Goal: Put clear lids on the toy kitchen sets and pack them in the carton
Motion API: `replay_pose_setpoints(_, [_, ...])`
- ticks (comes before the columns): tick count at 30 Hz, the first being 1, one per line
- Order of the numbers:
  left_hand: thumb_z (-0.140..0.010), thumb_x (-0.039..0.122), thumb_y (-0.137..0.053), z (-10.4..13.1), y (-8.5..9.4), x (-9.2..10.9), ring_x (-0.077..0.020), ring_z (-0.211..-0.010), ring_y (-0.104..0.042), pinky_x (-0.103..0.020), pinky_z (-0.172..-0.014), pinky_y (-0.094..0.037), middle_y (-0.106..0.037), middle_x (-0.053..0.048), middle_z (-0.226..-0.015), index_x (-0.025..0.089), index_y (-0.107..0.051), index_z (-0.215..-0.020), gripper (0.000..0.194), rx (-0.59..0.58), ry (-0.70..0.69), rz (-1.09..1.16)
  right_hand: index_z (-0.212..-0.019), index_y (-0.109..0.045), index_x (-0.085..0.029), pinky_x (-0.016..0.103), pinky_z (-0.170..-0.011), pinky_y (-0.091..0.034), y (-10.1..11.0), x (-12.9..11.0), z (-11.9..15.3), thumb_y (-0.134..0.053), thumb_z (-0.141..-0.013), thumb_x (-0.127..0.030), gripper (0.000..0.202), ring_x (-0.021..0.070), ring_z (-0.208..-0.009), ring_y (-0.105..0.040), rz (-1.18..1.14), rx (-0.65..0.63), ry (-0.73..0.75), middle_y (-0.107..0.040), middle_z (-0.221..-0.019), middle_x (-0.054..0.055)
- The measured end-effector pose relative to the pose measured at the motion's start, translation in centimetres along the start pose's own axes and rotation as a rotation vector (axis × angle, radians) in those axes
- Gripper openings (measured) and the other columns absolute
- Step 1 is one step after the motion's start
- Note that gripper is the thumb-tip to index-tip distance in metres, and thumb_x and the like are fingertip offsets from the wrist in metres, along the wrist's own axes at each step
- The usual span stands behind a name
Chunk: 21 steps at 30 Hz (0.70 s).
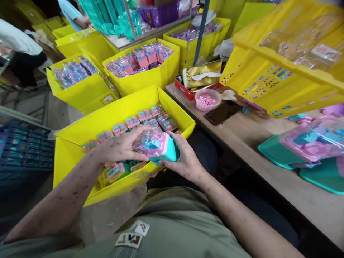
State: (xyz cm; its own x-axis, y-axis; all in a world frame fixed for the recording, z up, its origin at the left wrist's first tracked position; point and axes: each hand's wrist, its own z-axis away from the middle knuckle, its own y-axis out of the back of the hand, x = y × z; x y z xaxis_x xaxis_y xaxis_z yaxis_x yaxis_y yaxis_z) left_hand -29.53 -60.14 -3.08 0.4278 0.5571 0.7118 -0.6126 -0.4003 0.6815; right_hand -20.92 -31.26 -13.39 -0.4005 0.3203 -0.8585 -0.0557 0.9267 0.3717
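Between both hands I hold a packaged toy container [158, 145] with a teal base, a pink rim and a clear cover over pink and blue pieces. My left hand [126, 145] grips its clear end, while my right hand [185, 156] is wrapped round the teal base. The container is tilted on its side above a yellow box [72, 138]. Inside that box stand rows of similar packaged toys [119, 129], partly hidden by my hands.
On the bench [242, 143] at right lie a phone [223, 111], a tub of small pink pieces [206, 100] and more teal containers [285, 148]. A yellow basket [285, 61] rises above them. Filled yellow boxes [150, 79] stand beyond; a blue crate [24, 150] is at left. Other people work upper left.
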Motion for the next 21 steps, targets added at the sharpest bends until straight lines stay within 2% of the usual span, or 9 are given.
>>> replay_pose_setpoints(2, [-0.091,0.063,-0.091,0.3,0.2,1.5,-0.0408,-0.150,-0.067,-0.055,-0.123,-0.061,-0.064,-0.009,-0.167,0.041,-0.047,-0.169,0.092,0.000,-0.012,-0.078,-0.173,-0.048,-0.027,0.061,-0.133,-0.050,0.1,-0.3,0.1,-0.100,-0.084,-0.041,0.104,0.0395,-0.152,-0.062,-0.006,0.008,0.024,-0.062,-0.166,0.018])
replay_pose_setpoints(5, [-0.080,0.063,-0.099,0.8,0.1,3.9,-0.0454,-0.158,-0.059,-0.058,-0.131,-0.053,-0.057,-0.015,-0.172,0.032,-0.051,-0.165,0.102,0.062,-0.041,-0.206,-0.172,-0.048,-0.028,0.059,-0.131,-0.052,0.5,-0.8,0.2,-0.100,-0.087,-0.044,0.102,0.0393,-0.151,-0.064,-0.021,-0.020,0.054,-0.063,-0.165,0.017])
replay_pose_setpoints(7, [-0.076,0.059,-0.103,1.1,-0.2,5.2,-0.0457,-0.147,-0.067,-0.057,-0.125,-0.056,-0.065,-0.019,-0.163,0.025,-0.054,-0.160,0.103,0.072,-0.005,-0.228,-0.173,-0.048,-0.029,0.057,-0.130,-0.054,0.9,-1.2,0.4,-0.099,-0.089,-0.046,0.101,0.0395,-0.151,-0.065,-0.029,-0.032,0.083,-0.064,-0.165,0.016])
replay_pose_setpoints(9, [-0.076,0.052,-0.104,1.5,-0.9,6.0,-0.0420,-0.134,-0.075,-0.053,-0.117,-0.061,-0.073,-0.018,-0.149,0.022,-0.054,-0.157,0.100,0.078,0.020,-0.184,-0.176,-0.046,-0.031,0.056,-0.128,-0.056,1.4,-1.5,0.8,-0.097,-0.091,-0.042,0.099,0.0391,-0.151,-0.066,-0.019,-0.041,0.094,-0.064,-0.166,0.015])
replay_pose_setpoints(13, [-0.083,0.034,-0.100,1.7,-2.9,5.9,-0.0404,-0.149,-0.067,-0.053,-0.126,-0.055,-0.064,-0.021,-0.164,0.022,-0.046,-0.169,0.103,0.140,-0.093,-0.079,-0.181,-0.040,-0.035,0.060,-0.128,-0.057,1.8,-0.9,1.3,-0.093,-0.096,-0.040,0.101,0.0399,-0.152,-0.065,0.038,-0.025,0.078,-0.061,-0.168,0.015])
replay_pose_setpoints(16, [-0.085,0.030,-0.096,1.8,-3.4,5.3,-0.0398,-0.152,-0.064,-0.055,-0.129,-0.052,-0.062,-0.021,-0.167,0.022,-0.048,-0.168,0.096,0.212,-0.139,-0.028,-0.185,-0.030,-0.036,0.068,-0.130,-0.052,1.2,-0.2,0.3,-0.093,-0.096,-0.046,0.110,0.0425,-0.159,-0.058,0.011,0.010,0.101,-0.055,-0.173,0.017])
replay_pose_setpoints(19, [-0.084,0.038,-0.098,3.5,-1.6,4.6,-0.0403,-0.147,-0.067,-0.056,-0.126,-0.054,-0.067,-0.018,-0.160,0.024,-0.053,-0.162,0.091,0.351,-0.110,0.004,-0.187,-0.016,-0.043,0.068,-0.126,-0.057,0.8,-0.7,-1.3,-0.097,-0.092,-0.054,0.126,0.0430,-0.165,-0.052,-0.094,-0.004,0.080,-0.040,-0.184,0.017])
replay_pose_setpoints(21, [-0.082,0.045,-0.099,6.0,1.2,3.2,-0.0387,-0.138,-0.072,-0.051,-0.119,-0.058,-0.071,-0.016,-0.153,0.024,-0.054,-0.160,0.092,0.450,-0.010,-0.016,-0.185,-0.015,-0.054,0.062,-0.120,-0.063,1.3,-1.2,-2.1,-0.094,-0.094,-0.057,0.120,0.0409,-0.162,-0.057,-0.199,-0.016,0.038,-0.032,-0.189,0.012])
